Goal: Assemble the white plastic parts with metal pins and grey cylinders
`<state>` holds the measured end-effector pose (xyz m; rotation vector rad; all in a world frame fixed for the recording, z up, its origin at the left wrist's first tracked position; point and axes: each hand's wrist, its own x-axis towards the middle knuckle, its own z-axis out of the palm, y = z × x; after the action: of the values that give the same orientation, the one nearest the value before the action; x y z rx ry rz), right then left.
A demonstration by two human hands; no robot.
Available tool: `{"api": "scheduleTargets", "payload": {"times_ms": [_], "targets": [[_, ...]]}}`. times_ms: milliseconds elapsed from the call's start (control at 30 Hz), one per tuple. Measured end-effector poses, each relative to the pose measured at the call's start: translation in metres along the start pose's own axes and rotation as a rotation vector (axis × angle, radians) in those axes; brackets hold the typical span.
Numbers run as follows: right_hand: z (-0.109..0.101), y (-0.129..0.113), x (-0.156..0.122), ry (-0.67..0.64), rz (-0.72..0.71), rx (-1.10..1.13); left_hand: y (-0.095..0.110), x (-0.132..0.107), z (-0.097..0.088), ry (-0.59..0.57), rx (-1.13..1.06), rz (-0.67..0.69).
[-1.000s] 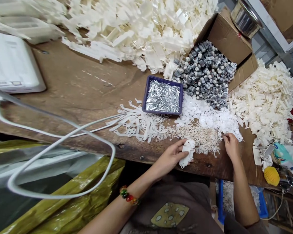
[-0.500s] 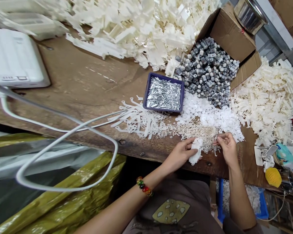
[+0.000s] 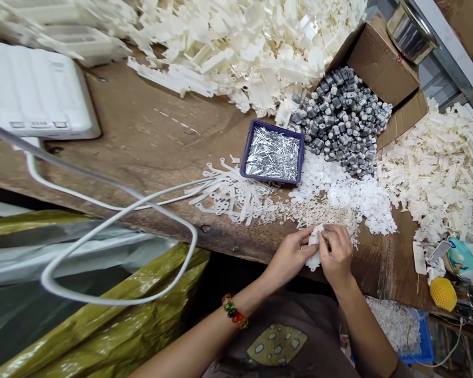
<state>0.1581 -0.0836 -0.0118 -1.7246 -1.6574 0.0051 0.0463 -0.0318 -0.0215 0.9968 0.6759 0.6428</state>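
Observation:
My left hand (image 3: 294, 251) grips a white plastic part (image 3: 314, 251) between thumb and fingers, just above the table's front edge. Against the upper end of that part press the closed fingertips of my right hand (image 3: 336, 253); whether they pinch a small piece is hidden. Just beyond both hands lies a heap of tiny beige plastic pieces (image 3: 323, 210). White discs (image 3: 362, 197) are piled behind it to the right. Long white plastic strips (image 3: 232, 194) spread out left of the beige heap, below a purple tray (image 3: 243, 167) that holds metal pins (image 3: 274, 155).
Grey motors (image 3: 345, 121) spill from a cardboard box (image 3: 390, 63). Cream plastic parts (image 3: 236, 47) are heaped at the back, with another cream pile (image 3: 437, 163) at right. A white cable (image 3: 122, 302) loops from a white power bank (image 3: 51, 92) over the table's front edge.
My right hand has moved left from the beige heap and now meets the white part held by my left hand. The view has shifted slightly.

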Motion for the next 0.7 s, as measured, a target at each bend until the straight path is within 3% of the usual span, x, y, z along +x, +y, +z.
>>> {"api": "scheduleTargets", "payload": {"times_ms": [100,200,267,333,400,500,600,700], "targets": [[-0.004,-0.005,-0.004,-0.088,-0.035,-0.018,0.002,0.0,-0.003,0.054,0.072,0.05],[-0.015,0.005,0.017,-0.177,0.016,0.091,0.003,0.003,-0.007,0.053,0.041,0.014],[-0.023,0.025,0.051,-0.136,0.156,0.154,0.005,0.006,-0.009,0.002,-0.064,-0.082],[-0.026,0.052,0.099,0.048,0.31,0.08,0.009,0.01,-0.01,-0.023,-0.146,-0.145],[-0.021,0.077,0.147,0.101,0.306,-0.04,0.014,0.013,-0.011,-0.006,-0.168,-0.147],[-0.003,0.099,0.196,-0.002,0.186,-0.252,0.019,0.016,-0.013,0.035,-0.161,-0.144],[0.014,0.11,0.21,-0.069,0.142,-0.316,0.022,0.017,-0.016,0.03,-0.159,-0.134],[0.018,0.121,0.204,-0.051,0.187,-0.212,0.025,0.017,-0.018,0.051,-0.174,-0.136]]}}
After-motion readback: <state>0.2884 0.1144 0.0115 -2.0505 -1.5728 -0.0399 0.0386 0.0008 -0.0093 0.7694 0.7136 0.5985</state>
